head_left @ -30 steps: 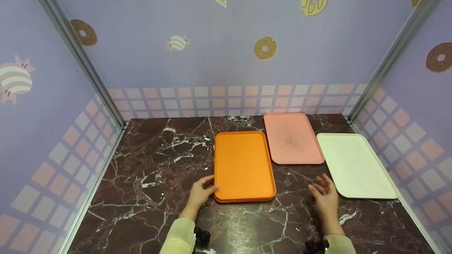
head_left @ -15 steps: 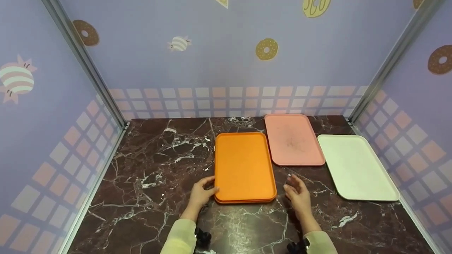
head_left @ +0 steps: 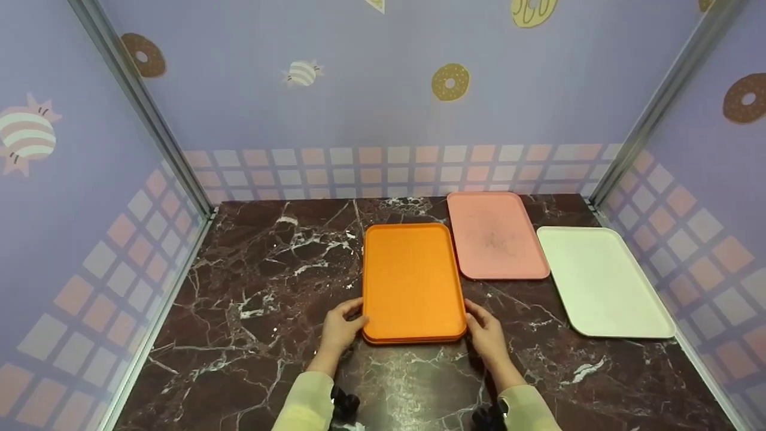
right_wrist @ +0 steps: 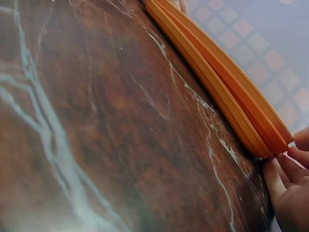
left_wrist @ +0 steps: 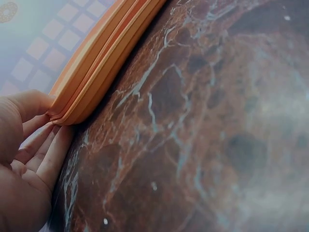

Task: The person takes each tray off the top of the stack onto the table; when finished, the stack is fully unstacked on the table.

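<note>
A stack of orange trays (head_left: 414, 281) lies flat in the middle of the tabletop, its layered rims (left_wrist: 104, 63) showing in the left wrist view. At its left edge near the front corner, my left hand (head_left: 340, 329) grips the rim, thumb at the top and fingers against the side. The right hand (head_left: 486, 336) holds the opposite edge in the same way. In the right wrist view the layered rims (right_wrist: 217, 77) meet the thumb and fingers (right_wrist: 275, 181), and a narrow gap shows between layers. Fingertips beneath the stack are partly hidden.
A pink tray (head_left: 498, 236) with dark smudges lies behind and right of the stack. Farther right is a pale green-white tray (head_left: 605, 281). The dark marbled tabletop (head_left: 263, 269) is bounded by patterned walls (head_left: 383, 120) at the back and both sides.
My right hand has moved left from beside the pale tray to the stack's right edge and now grips it. The left hand and the trays have stayed in place.
</note>
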Available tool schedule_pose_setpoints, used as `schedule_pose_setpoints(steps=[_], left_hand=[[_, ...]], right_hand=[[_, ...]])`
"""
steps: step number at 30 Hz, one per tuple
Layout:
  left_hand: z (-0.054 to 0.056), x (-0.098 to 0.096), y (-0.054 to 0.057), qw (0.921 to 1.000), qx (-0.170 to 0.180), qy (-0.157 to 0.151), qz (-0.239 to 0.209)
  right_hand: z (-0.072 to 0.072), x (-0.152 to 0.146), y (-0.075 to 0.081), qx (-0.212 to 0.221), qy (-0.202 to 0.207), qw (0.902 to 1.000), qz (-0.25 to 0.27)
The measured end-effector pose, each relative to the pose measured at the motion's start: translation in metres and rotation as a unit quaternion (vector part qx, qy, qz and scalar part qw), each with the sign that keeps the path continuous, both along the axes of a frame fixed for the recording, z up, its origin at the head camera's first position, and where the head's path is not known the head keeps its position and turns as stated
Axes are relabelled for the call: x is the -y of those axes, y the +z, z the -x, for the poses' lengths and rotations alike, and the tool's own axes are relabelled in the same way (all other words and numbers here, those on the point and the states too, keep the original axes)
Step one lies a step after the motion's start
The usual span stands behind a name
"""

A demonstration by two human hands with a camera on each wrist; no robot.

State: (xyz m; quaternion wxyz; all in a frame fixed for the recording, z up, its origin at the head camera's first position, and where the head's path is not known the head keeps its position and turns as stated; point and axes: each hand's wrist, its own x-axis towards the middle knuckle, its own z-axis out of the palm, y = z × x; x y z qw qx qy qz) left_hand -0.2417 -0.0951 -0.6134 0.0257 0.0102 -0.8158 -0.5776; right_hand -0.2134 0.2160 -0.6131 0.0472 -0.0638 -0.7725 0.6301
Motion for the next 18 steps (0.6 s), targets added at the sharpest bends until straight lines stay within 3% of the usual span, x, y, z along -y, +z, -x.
schedule_pose_setpoints(steps=[9, 18], left_hand=[[-0.0019, -0.0046, 0.0064, 0.9993, 0.028, 0.023, -0.011], [0.0013, -0.0049, 0.0087, 0.9985, 0.031, 0.023, -0.039]], right_hand=[[0.004, -0.0032, -0.0033, 0.02, 0.001, 0.9988, -0.044], [0.0031, -0.0042, -0.0039, 0.009, 0.002, 0.9973, -0.073]])
